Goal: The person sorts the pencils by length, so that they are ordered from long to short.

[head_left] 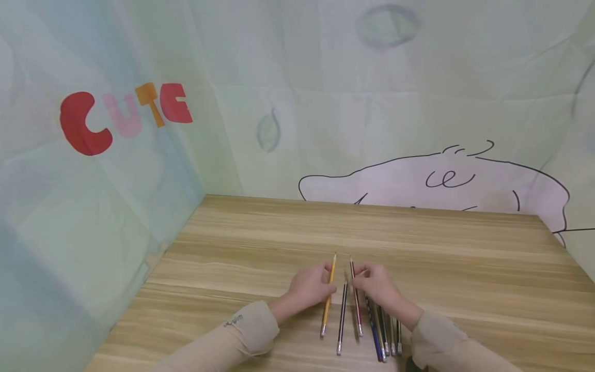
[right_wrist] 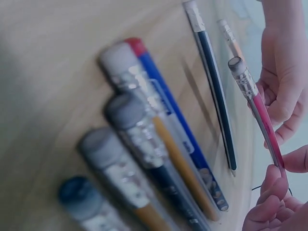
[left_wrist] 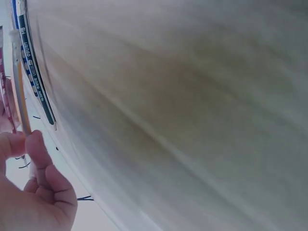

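Note:
My left hand [head_left: 310, 285] pinches a yellow pencil [head_left: 327, 305] between thumb and fingers, point away from me, eraser end toward me. A red-and-black pencil [head_left: 357, 305] is pinched by my right hand [head_left: 378, 288], also with its point away. The right wrist view shows this red pencil [right_wrist: 263, 115] raised off the table. Between the two held pencils, a dark pencil [head_left: 343, 318] with a white eraser lies on the wood. Below my right hand several more pencils lie side by side, among them a blue pencil [right_wrist: 168, 103] with a red end.
The wooden table [head_left: 241, 237] ends at a fabric backdrop [head_left: 241, 144] at the back and left. A dark object [head_left: 415, 365], partly cut off, shows at the bottom edge by the right sleeve [head_left: 439, 338].

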{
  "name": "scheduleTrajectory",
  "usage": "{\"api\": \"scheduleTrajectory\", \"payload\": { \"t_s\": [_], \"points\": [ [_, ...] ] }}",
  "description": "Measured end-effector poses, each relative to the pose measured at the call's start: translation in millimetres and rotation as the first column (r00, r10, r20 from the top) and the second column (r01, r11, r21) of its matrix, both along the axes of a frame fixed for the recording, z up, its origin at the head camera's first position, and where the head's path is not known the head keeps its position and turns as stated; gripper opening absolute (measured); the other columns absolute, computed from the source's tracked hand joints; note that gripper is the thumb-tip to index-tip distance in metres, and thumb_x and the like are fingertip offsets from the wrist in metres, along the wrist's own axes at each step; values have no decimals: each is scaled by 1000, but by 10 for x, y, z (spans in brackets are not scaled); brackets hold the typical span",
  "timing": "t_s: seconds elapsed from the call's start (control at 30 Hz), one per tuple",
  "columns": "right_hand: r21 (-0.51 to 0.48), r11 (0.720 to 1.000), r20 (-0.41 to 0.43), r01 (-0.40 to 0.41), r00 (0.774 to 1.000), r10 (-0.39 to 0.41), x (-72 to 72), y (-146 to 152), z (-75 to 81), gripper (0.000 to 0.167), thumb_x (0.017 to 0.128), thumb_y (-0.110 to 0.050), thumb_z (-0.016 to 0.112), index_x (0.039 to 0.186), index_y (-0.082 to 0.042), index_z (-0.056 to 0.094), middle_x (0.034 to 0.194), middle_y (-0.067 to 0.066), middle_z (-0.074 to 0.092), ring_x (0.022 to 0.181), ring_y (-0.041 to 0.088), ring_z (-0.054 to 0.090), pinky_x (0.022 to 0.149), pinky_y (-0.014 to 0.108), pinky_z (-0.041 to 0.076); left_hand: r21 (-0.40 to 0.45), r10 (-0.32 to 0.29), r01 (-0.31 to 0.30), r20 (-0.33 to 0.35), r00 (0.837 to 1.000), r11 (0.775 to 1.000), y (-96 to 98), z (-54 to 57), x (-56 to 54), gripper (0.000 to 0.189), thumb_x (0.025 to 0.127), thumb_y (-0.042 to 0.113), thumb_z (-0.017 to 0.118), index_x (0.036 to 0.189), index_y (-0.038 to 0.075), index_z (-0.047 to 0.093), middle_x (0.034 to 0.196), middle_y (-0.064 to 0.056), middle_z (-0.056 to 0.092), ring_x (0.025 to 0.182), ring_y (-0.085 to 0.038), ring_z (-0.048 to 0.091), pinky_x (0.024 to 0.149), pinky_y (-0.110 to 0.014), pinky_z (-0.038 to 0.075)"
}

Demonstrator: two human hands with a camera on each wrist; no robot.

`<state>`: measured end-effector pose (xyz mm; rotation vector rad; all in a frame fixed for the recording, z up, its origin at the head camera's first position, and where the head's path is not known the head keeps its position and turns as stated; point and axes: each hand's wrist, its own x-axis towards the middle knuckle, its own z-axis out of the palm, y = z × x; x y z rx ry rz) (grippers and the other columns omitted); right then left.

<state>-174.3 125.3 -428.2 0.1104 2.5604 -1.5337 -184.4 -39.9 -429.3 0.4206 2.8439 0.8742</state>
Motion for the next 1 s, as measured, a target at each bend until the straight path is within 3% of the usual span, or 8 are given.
{"api": "scheduleTrajectory", "payload": {
  "t_s": [0.2, 0.33, 0.63, 1.0],
  "points": [
    [-82, 996, -7, 23, 1000, -23, -42, -2, 29, 23, 71, -4, 61, 92, 3, 57, 74, 10, 60, 63, 16, 52, 54, 27, 45, 104, 16, -15, -11, 1000, 994, 9, 1, -13, 42, 73, 18, 61, 113, 8, 51, 58, 10, 52, 43, -4, 43, 40, -19, 37],
    [-88, 996, -18, 28, 999, -30, -70, -4, 33, 23, 73, -4, 61, 94, 3, 57, 76, 10, 61, 63, 16, 52, 55, 27, 45, 152, 31, -30, -3, 1000, 988, 11, 0, -31, 43, 73, 18, 60, 114, 8, 51, 60, 8, 54, 43, -4, 43, 40, -19, 38],
    [-121, 992, 3, 34, 999, -34, -74, -26, 63, 26, 75, -8, 62, 99, 2, 56, 80, 10, 62, 65, 17, 52, 57, 30, 45, 205, 64, -71, 39, 997, 976, 37, 18, -56, 44, 72, 16, 60, 114, 10, 50, 66, 7, 57, 46, -5, 46, 41, -19, 39],
    [-183, 983, -12, 12, 1000, -15, -90, -74, 18, 25, 74, -3, 60, 98, 5, 56, 68, 5, 58, 51, 13, 42, 45, 20, 35, 235, 74, -71, -3, 997, 969, 49, 6, -56, 39, 71, 15, 59, 109, 11, 52, 66, 7, 59, 45, -4, 44, 40, -20, 37]
  ]
}}
